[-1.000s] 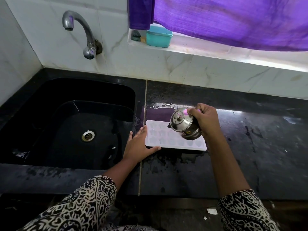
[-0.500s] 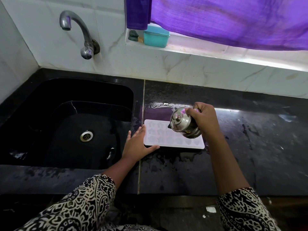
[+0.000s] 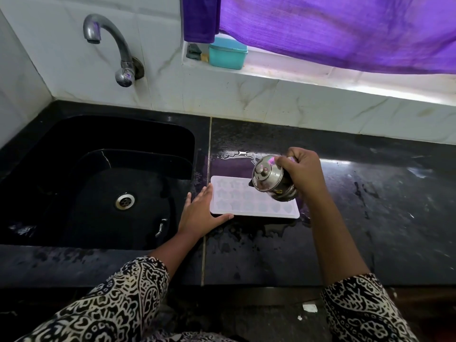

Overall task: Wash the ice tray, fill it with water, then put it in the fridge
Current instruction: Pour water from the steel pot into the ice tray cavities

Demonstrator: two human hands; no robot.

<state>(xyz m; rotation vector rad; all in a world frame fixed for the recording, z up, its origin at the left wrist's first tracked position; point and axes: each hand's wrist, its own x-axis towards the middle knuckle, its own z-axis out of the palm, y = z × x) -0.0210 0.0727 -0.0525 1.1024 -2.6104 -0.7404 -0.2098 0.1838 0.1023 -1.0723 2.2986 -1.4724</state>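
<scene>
Your black counter [image 3: 370, 218] runs wide to the right of the tray. It is wet around the tray, with open room out to the right and along the near edge. One black sink [image 3: 74, 144] lies to the left, its right rim just beside your left hand [image 3: 199, 215]. One purple curtain [image 3: 345, 28] hangs over the far sill.

One white ice tray [image 3: 237, 203] lies flat on the counter just right of the sink; its shaped pockets are too faint to count. One steel pot [image 3: 271, 180] tilts above the tray's far right part. Your right hand [image 3: 304, 171] curls its fingers round the steel pot. Your left hand lies flat with straight fingers against the tray's left edge, thumb along its near edge.

There is one tap [image 3: 116, 45] above the sink and one teal box [image 3: 228, 55] on the sill.
</scene>
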